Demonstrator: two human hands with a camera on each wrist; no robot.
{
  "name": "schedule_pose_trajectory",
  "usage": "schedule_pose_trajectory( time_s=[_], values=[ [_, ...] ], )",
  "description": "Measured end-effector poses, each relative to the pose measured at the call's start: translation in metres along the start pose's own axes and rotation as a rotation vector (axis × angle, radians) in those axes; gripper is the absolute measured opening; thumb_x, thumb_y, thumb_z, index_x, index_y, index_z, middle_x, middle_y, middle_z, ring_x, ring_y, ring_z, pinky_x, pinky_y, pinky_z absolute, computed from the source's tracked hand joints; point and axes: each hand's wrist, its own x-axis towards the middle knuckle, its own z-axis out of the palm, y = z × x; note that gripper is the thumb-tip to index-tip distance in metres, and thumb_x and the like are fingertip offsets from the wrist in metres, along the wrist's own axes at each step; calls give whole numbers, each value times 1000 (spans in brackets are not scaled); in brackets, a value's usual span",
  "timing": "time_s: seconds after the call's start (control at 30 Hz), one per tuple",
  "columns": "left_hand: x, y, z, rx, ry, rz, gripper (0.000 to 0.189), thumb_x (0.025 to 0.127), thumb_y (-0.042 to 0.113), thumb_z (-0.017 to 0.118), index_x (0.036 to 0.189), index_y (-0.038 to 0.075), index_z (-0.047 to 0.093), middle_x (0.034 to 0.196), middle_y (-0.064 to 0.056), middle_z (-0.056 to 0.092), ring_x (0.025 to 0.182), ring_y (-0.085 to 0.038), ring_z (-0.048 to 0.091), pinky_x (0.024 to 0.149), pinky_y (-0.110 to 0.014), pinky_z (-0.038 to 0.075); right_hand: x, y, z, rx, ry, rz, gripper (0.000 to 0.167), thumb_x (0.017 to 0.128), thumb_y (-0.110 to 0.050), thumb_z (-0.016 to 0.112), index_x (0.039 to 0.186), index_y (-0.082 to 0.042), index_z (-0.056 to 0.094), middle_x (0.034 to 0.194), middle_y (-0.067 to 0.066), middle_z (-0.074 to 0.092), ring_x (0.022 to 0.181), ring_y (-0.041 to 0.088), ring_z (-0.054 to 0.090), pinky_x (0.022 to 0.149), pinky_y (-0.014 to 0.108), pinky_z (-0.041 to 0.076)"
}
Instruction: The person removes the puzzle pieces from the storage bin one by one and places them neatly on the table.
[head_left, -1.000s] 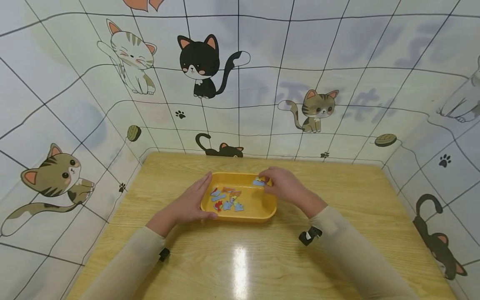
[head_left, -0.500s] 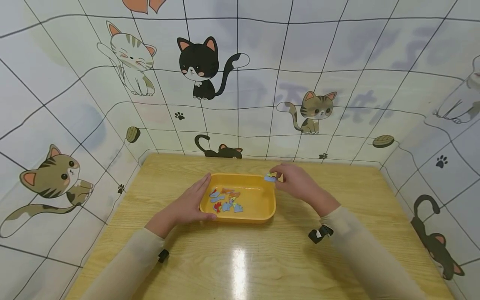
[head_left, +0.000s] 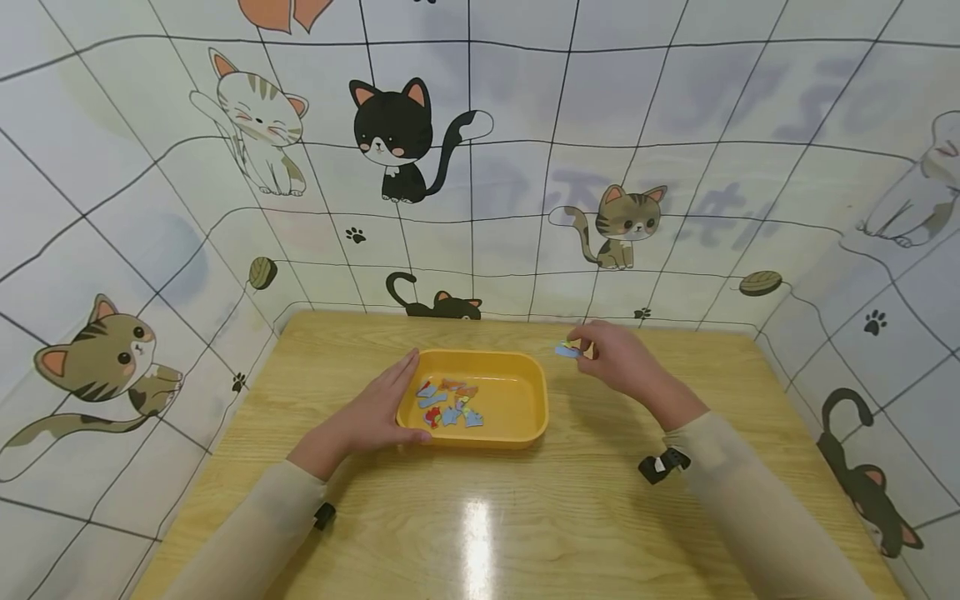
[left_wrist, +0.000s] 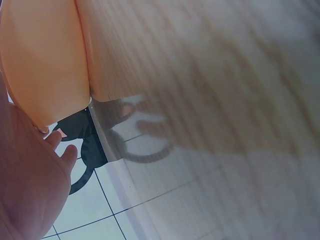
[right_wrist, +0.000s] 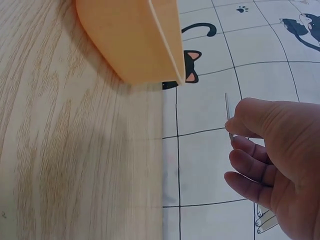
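A shallow yellow plastic tray point(head_left: 525, 440) sits on the table, with several small blue, red and orange puzzle pieces point(head_left: 450, 404) lying loose in its left half. Around the tray's left end my left hand point(head_left: 367, 414) holds on, thumb at the near side and fingers along the far left side. My right hand point(head_left: 622, 358) is to the right of the tray, apart from it, and pinches one flat blue puzzle piece point(head_left: 567, 351) with some yellow on it between thumb and forefinger. Seen edge-on in the right wrist view, that piece point(right_wrist: 227, 107) is a thin strip.
The wooden table point(head_left: 480, 517) runs up to a cloth backdrop point(head_left: 517, 167) printed with cats and grid lines, which also rises at both sides. Wood surface lies in front of the tray and to its right. A small black camera point(head_left: 663, 465) is strapped at the right wrist.
My right hand has lifted the blue puzzle piece from over the tray's far right corner and carried it rightward, past the rim. My left hand stays at the tray's left end.
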Motion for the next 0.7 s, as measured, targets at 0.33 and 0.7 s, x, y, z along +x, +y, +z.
schedule_pose_trajectory(
  time_s=[0.33, 0.7],
  values=[
    [0, 0, -1, -9, -5, -9, 143, 83, 82, 80, 178, 6, 5, 187, -8, 3, 170, -35, 12, 134, -58, 21, -5, 10, -4, -20, -5, 42, 34, 96, -4, 78, 130, -1, 75, 105, 9, 73, 80, 21, 63, 69, 39, 53],
    [0, 0, 0, -3, -5, -14, 143, 83, 83, 78, 178, 6, 5, 187, -7, 2, 171, -34, 11, 134, -58, 20, -6, 23, -2, -27, -16, 44, 34, 96, -3, 79, 129, 1, 75, 105, 10, 74, 79, 21, 63, 69, 41, 54]
  ],
)
